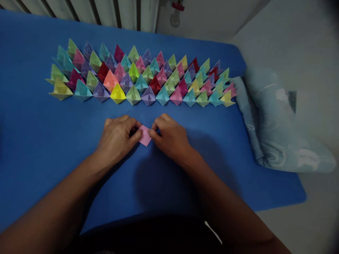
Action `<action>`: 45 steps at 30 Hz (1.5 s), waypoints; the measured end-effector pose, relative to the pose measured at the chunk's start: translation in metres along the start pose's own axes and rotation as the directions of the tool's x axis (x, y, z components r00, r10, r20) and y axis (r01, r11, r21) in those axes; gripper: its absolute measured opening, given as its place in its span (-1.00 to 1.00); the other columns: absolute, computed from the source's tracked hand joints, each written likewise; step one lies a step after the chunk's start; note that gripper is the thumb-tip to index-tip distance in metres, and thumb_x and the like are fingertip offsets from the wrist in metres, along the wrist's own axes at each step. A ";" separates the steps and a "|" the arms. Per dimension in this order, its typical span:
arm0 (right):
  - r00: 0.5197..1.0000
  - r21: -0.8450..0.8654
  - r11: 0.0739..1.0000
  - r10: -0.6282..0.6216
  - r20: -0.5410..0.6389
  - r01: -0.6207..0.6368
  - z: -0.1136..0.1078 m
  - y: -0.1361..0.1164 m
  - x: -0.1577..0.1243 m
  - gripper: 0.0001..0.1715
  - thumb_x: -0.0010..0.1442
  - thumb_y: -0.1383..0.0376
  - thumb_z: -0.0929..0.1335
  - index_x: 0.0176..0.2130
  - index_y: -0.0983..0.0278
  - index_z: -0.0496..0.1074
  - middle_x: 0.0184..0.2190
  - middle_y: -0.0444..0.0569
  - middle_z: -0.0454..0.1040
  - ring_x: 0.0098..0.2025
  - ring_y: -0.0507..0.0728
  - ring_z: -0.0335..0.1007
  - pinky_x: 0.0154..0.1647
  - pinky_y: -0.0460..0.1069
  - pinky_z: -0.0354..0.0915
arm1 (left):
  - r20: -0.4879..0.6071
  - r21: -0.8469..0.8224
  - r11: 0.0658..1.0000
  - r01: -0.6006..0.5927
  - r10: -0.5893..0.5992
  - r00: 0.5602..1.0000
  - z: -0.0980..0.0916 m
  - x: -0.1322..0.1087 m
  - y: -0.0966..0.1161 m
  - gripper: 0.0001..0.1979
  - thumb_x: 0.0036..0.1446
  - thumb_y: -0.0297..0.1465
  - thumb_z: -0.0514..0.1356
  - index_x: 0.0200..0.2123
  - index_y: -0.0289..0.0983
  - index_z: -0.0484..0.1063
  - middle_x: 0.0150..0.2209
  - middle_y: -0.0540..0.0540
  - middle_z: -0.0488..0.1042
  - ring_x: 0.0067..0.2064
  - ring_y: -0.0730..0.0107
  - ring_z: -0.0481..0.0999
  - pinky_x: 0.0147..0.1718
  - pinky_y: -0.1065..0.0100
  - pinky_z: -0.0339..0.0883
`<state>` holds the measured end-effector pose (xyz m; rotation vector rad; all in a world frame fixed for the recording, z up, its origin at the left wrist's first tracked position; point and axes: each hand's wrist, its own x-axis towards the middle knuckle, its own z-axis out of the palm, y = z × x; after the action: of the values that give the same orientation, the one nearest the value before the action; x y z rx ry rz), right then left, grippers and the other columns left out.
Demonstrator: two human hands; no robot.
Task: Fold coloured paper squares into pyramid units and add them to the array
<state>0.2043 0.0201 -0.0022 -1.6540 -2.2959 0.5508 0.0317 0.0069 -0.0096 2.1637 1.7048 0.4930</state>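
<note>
Between my two hands is a small pink folded paper (pixel 145 137), turned so that one corner points toward me. My left hand (pixel 118 135) pinches its left side between thumb and fingers. On the opposite side, my right hand (pixel 169 135) grips the right edge with thumb and forefinger. Fingertips cover both side corners of the paper. Just beyond my hands stand several rows of folded paper boats (pixel 133 96) in many colours, close together.
A blue mattress-like surface (pixel 53 141) lies under everything. At the right, a folded light-blue patterned blanket (pixel 275 127) rests over its edge. White slats (pixel 129 14) and a wall border the far side, where a red-topped pacifier (pixel 178 6) shows.
</note>
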 end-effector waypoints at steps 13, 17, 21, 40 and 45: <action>0.999 0.062 0.998 0.017 0.049 -0.020 -0.004 0.003 0.001 -0.84 0.26 0.30 0.31 -0.37 0.26 0.42 -0.30 -0.06 0.39 -0.29 0.08 0.29 -0.34 -0.02 0.11 | 0.033 0.017 0.992 -0.126 0.125 0.992 -0.002 -0.002 -0.008 -0.76 0.28 -0.33 0.09 -0.11 -0.06 0.55 -0.27 -0.04 0.51 -0.17 0.21 0.49 -0.08 0.07 0.21; 0.999 0.156 0.988 -0.016 0.035 0.010 -0.006 0.013 0.001 -0.87 0.21 0.34 0.34 -0.40 0.28 0.40 -0.32 -0.08 0.37 -0.31 0.05 0.27 -0.30 -0.03 0.14 | 0.026 0.002 0.992 -0.127 0.127 0.992 -0.002 -0.004 -0.010 -0.76 0.29 -0.32 0.10 -0.12 -0.07 0.56 -0.28 -0.04 0.50 -0.18 0.24 0.48 -0.08 0.09 0.20; 0.999 0.200 0.979 -0.045 0.017 0.041 -0.008 0.021 0.002 -0.89 0.17 0.38 0.35 -0.42 0.28 0.39 -0.35 -0.10 0.34 -0.32 0.04 0.25 -0.28 -0.03 0.15 | 0.047 0.003 0.993 -0.121 0.120 0.992 -0.003 -0.005 -0.010 -0.75 0.28 -0.32 0.11 -0.10 -0.08 0.57 -0.28 -0.04 0.50 -0.18 0.24 0.48 -0.09 0.09 0.19; 0.994 0.315 0.946 -0.093 0.051 0.072 0.008 -0.010 0.006 -0.87 0.15 0.44 0.30 -0.42 0.26 0.35 -0.43 -0.15 0.40 -0.38 0.01 0.25 -0.34 -0.07 0.09 | 0.057 0.015 0.994 -0.109 0.108 0.992 -0.005 -0.003 -0.018 -0.78 0.23 -0.28 0.16 -0.12 -0.05 0.58 -0.26 -0.05 0.49 -0.17 0.20 0.45 -0.08 0.05 0.18; 0.991 0.282 0.959 -0.040 0.125 0.003 -0.002 -0.006 0.011 -0.90 0.14 0.40 0.34 -0.42 0.27 0.35 -0.41 -0.16 0.41 -0.38 0.00 0.23 -0.36 -0.07 0.07 | 0.087 0.032 0.992 -0.119 0.116 0.989 -0.009 -0.004 -0.025 -0.74 0.21 -0.33 0.19 -0.07 0.02 0.57 -0.26 -0.06 0.46 -0.15 0.17 0.41 -0.05 -0.01 0.14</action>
<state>0.1964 0.0296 0.0017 -1.4940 -2.1939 0.9571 0.0056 0.0091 -0.0137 2.2876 1.5605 0.3961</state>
